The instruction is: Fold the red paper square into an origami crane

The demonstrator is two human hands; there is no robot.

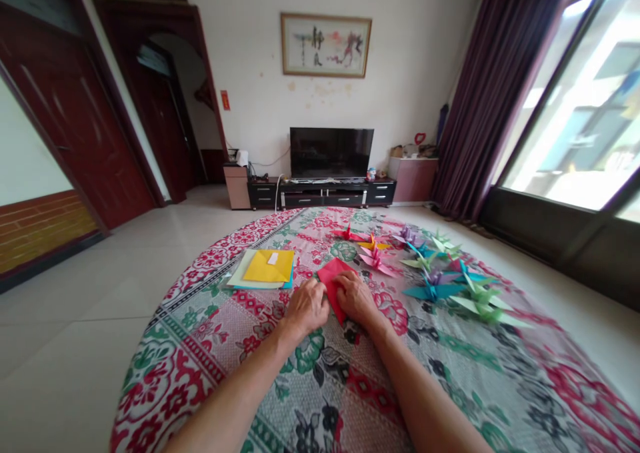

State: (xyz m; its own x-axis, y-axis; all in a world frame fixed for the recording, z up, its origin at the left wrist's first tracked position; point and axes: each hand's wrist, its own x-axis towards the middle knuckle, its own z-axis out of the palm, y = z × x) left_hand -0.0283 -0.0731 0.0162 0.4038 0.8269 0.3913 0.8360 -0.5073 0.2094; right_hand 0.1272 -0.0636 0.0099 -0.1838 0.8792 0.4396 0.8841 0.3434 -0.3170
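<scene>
A red sheet of origami paper (334, 270), partly folded, lies on the tablecloth in front of me, its lower end narrowing to a point. At its left edge my left hand (309, 304) is closed, with curled fingertips gripping the paper's side. My right hand (356, 298) rests over the right half, fingers bent and pressed down on the red paper. Both hands hide part of the folds. Left of them lies a stack of square paper with a yellow sheet (260, 271) on top and a small white piece (273, 258) on it.
Several folded paper cranes stand to the right, among them a blue crane (434, 290), a green crane (484, 304) and a pink crane (376, 260). A floral tablecloth (320, 400) covers the round table. Beyond are a television (332, 153) and a low cabinet (345, 198).
</scene>
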